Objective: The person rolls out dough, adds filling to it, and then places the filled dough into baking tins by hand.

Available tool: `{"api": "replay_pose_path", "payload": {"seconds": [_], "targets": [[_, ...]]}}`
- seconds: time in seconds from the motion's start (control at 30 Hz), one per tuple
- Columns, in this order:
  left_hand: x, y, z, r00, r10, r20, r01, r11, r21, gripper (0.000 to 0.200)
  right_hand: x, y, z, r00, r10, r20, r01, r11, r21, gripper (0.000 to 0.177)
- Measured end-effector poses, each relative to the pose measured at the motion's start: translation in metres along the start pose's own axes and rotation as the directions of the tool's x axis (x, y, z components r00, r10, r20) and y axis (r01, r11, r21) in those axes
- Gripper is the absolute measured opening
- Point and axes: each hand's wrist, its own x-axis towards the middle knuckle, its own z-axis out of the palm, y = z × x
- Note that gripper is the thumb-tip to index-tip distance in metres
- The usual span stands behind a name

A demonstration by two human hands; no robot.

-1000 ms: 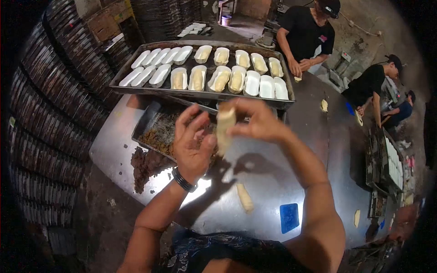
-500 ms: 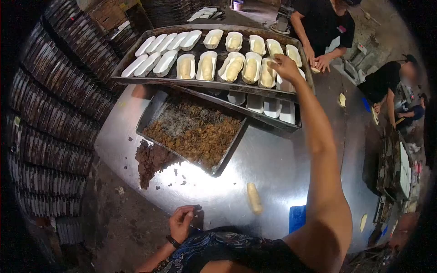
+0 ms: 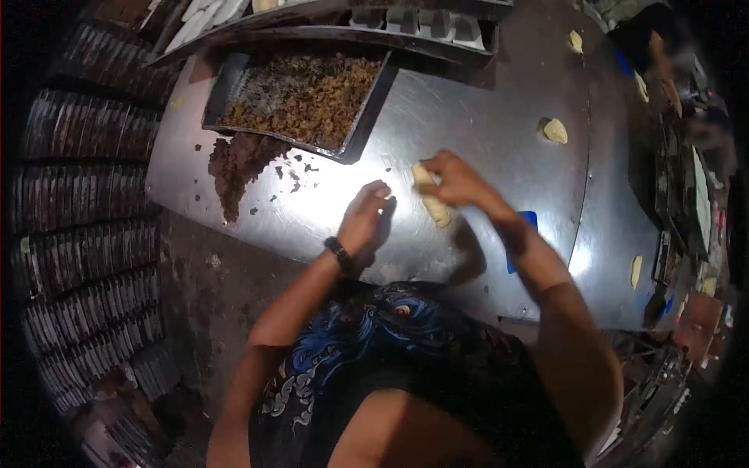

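A pale dough roll (image 3: 438, 212) lies on the shiny metal table (image 3: 499, 117) in front of me. My right hand (image 3: 456, 181) has its thumb and fingers around the roll's far end. To the left of the roll, and apart from it, my left hand (image 3: 364, 216) hovers near the table with loosely bent fingers. A small gap shows between its thumb and forefinger, and I see nothing held there. Beyond my hands sits a metal tray of brown crumbly filling (image 3: 328, 101), with a darker clump (image 3: 238, 168) spilled beside it.
Trays with white paper cups (image 3: 437, 25) stand at the far edge. A blue flat piece (image 3: 524, 240) lies under my right forearm. Dough pieces (image 3: 555, 131) are scattered to the right. Stacked dark trays (image 3: 86, 195) fill the left. Another person (image 3: 655, 39) is at the far right.
My right hand has come back from the paper cups on the upper tray to the dough roll. My left hand has moved forward over the table. The view has tilted down.
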Motion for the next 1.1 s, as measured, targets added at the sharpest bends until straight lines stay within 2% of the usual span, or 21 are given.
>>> {"api": "replay_pose_path", "payload": {"seconds": [0.03,0.07,0.1,0.13,0.17,0.2,0.23,0.27,0.3,0.33,0.37,0.47,0.5,0.57,0.63,0.67,0.8,0.97,1.0,1.07,1.1], "targets": [[0.006,-0.013,0.009,0.998,0.064,0.012,-0.062,0.994,-0.092,0.043,-0.003,-0.001,0.018,0.976,-0.071,-0.205,0.068,0.997,-0.024,0.033],[0.005,-0.004,0.025,0.997,-0.076,0.025,0.079,0.9,-0.429,0.044,-0.004,-0.005,0.024,0.975,-0.047,-0.217,0.039,0.998,-0.043,0.034],[0.006,-0.007,0.032,0.998,-0.059,0.009,0.057,0.897,-0.439,0.044,-0.004,-0.006,0.026,0.971,-0.024,-0.239,0.009,0.998,-0.064,0.035],[0.009,-0.015,0.035,0.999,-0.04,-0.001,0.036,0.895,-0.445,0.044,-0.004,-0.003,0.033,0.949,-0.103,-0.297,0.093,0.994,-0.05,0.028],[0.01,-0.024,0.032,0.998,-0.008,-0.057,-0.01,0.951,-0.311,0.045,-0.001,-0.001,0.031,0.968,-0.161,-0.192,0.161,0.987,-0.017,0.026],[-0.002,0.006,0.028,0.995,0.065,-0.069,-0.061,0.996,0.061,0.038,-0.006,0.003,0.028,0.99,-0.099,-0.105,0.116,0.978,0.172,0.032],[-0.001,-0.008,0.017,0.944,0.325,-0.056,-0.286,0.89,0.356,0.035,-0.011,-0.01,0.009,0.999,-0.038,-0.018,0.041,0.955,0.295,0.038],[-0.007,-0.005,0.005,0.917,0.396,-0.045,-0.354,0.861,0.366,0.031,-0.015,-0.026,-0.015,0.996,0.012,0.084,-0.045,0.912,0.408,0.044],[-0.011,-0.018,-0.003,0.89,0.432,-0.147,-0.386,0.885,0.262,0.031,-0.011,-0.028,-0.035,0.998,-0.031,0.055,0.001,0.881,0.473,0.047],[-0.01,-0.042,-0.033,0.771,0.629,-0.097,-0.415,0.612,0.674,0.035,-0.007,-0.025,-0.053,0.997,-0.074,0.03,0.046,0.841,0.539,0.05],[-0.023,-0.033,-0.043,0.781,0.614,-0.118,-0.299,0.532,0.792,0.037,-0.006,-0.025,-0.069,0.994,-0.111,0.011,0.081,0.79,0.608,0.053],[-0.051,-0.032,-0.059,0.759,0.647,0.077,-0.234,0.16,0.959,0.038,0.019,-0.06,-0.163,0.922,-0.243,-0.302,0.378,0.735,0.563,0.054],[-0.051,-0.031,-0.057,0.761,0.645,0.06,-0.222,0.173,0.959,0.039,0.033,-0.068,-0.193,0.881,-0.266,-0.392,0.451,0.724,0.522,0.051],[-0.048,-0.029,-0.052,0.763,0.646,0.019,-0.199,0.207,0.958,0.041,0.074,-0.064,-0.25,0.828,-0.32,-0.46,0.477,0.834,0.278,0.052],[-0.048,-0.027,-0.052,0.769,0.639,0.023,-0.205,0.213,0.955,0.042,0.124,-0.052,-0.29,0.683,-0.433,-0.587,0.535,0.845,-0.002,0.044],[-0.048,-0.026,-0.054,0.773,0.634,0.026,-0.207,0.213,0.955,0.043,0.146,-0.047,-0.305,0.641,-0.453,-0.62,0.563,0.826,-0.022,0.041],[-0.047,-0.023,-0.054,0.78,0.626,0.003,-0.195,0.238,0.952,0.041,0.208,-0.02,-0.332,0.644,-0.477,-0.598,0.527,0.843,-0.105,0.038],[-0.045,-0.024,-0.053,0.77,0.638,-0.003,-0.191,0.235,0.953,0.04,0.255,0.027,-0.322,0.783,-0.31,-0.539,0.414,0.907,0.079,0.037],[-0.044,-0.024,-0.054,0.769,0.639,0.004,-0.19,0.222,0.956,0.041,0.261,0.036,-0.318,0.811,-0.311,-0.496,0.288,0.949,-0.124,0.039],[-0.044,-0.025,-0.054,0.787,0.617,-0.006,-0.163,0.217,0.962,0.042,0.272,0.055,-0.306,0.873,-0.194,-0.447,0.046,0.946,-0.32,0.049],[-0.045,-0.027,-0.055,0.797,0.605,-0.004,-0.157,0.213,0.964,0.042,0.273,0.061,-0.302,0.752,-0.258,-0.606,0.129,0.96,-0.249,0.049]]}}
